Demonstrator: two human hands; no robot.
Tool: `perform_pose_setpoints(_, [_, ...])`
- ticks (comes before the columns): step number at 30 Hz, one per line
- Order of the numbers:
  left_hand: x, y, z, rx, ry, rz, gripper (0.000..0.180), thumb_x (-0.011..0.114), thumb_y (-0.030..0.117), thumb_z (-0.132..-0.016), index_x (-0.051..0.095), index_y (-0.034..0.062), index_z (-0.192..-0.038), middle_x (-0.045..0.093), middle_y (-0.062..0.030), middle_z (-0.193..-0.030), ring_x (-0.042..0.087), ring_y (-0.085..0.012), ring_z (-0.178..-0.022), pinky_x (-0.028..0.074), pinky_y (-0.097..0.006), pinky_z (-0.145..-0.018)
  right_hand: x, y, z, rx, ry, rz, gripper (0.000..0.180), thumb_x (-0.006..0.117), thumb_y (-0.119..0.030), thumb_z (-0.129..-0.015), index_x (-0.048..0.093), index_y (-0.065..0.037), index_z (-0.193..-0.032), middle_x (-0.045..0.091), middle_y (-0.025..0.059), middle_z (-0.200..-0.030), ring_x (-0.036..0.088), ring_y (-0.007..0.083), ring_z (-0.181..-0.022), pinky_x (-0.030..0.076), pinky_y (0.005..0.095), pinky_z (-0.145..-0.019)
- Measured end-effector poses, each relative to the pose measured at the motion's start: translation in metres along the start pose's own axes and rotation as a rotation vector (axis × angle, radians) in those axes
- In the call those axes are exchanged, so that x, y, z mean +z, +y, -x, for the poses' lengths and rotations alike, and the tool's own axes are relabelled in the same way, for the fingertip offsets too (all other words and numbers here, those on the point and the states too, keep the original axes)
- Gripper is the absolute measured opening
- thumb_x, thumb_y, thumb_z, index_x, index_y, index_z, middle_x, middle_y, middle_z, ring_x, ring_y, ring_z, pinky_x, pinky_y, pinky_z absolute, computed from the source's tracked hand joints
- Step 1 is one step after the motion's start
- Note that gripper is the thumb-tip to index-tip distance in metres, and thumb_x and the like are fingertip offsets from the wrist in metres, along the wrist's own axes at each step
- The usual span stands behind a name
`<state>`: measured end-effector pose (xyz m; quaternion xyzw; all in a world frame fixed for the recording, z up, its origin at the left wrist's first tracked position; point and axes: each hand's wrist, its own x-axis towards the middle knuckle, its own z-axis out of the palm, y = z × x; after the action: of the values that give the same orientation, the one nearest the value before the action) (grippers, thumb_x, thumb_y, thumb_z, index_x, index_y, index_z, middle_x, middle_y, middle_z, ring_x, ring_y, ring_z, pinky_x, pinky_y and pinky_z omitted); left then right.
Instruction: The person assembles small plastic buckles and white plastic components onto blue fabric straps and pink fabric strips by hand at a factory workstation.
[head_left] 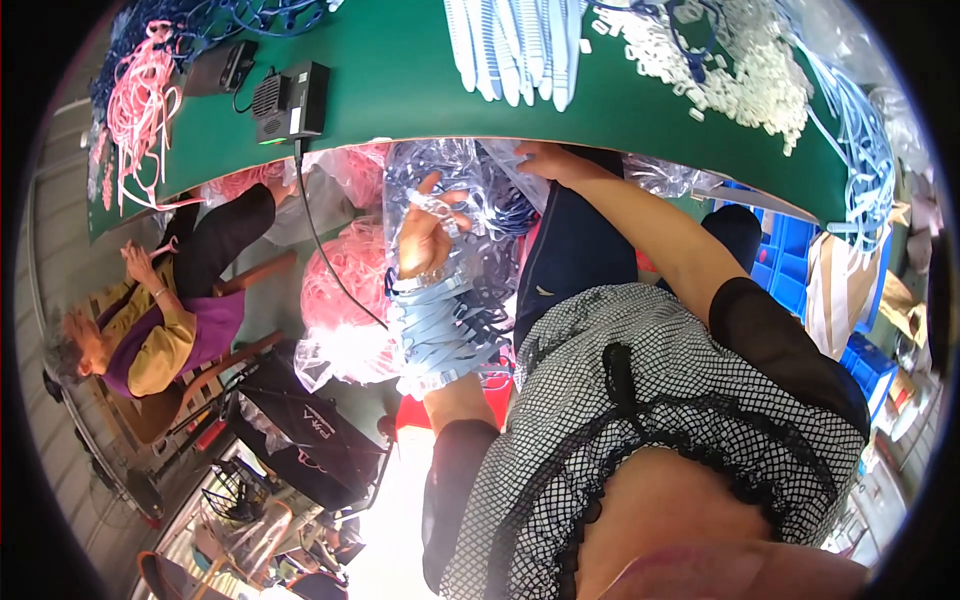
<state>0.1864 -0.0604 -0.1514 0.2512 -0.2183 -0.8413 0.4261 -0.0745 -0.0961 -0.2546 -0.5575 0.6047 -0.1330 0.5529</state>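
Note:
Below the table edge, my left hand [425, 240] is turned palm up with its fingers apart, by a clear plastic bag [400, 170]. Pale glints or strap pieces cross its fingers; I cannot tell which. Many light-blue straps [440, 330] are looped in a thick bundle around my left forearm. Inside the bag lie dark-blue straps [510, 205]. My right hand [548, 162] pinches the bag's upper edge at the right, close under the table, its fingertips partly hidden.
A green table [390, 90] holds light-blue straps [515, 50], small white pieces [740, 70], pink cords [145, 100] and a black speaker-like box [292, 102] with a hanging cable. Bagged pink cords [345, 290] stand left of my forearm. Another person [175, 330] sits at far left. Blue crates [790, 250] stand right.

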Motion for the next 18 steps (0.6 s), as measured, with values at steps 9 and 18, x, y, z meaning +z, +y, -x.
perform_pose_setpoints(9, [-0.033, -0.062, -0.038, -0.283, 0.194, -0.254, 0.053, 0.047, 0.004, -0.085, 0.028, 0.004, -0.134, 0.062, -0.0178, -0.096, 0.064, -0.0232, -0.067, 0.053, -0.032, -0.06, -0.003, -0.014, 0.031, 0.042, 0.156, -0.779, 0.031, 0.062, -0.011, -0.081, 0.055, -0.006, -0.111, 0.059, 0.0042, -0.103, 0.056, 0.0143, -0.096, 0.044, 0.0292, -0.078])
perform_pose_setpoints(18, [-0.121, -0.177, -0.131, -0.101, 0.364, -1.055, 0.036, 0.047, 0.01, -0.08, 0.056, 0.0025, -0.113, 0.062, -0.0202, -0.099, 0.064, -0.0243, -0.083, 0.051, -0.038, -0.07, -0.014, -0.037, 0.07, 0.042, 0.115, -0.798, 0.029, 0.06, -0.017, -0.084, 0.055, -0.011, -0.111, 0.056, -0.001, -0.106, 0.053, 0.0106, -0.093, 0.042, 0.0284, -0.078])
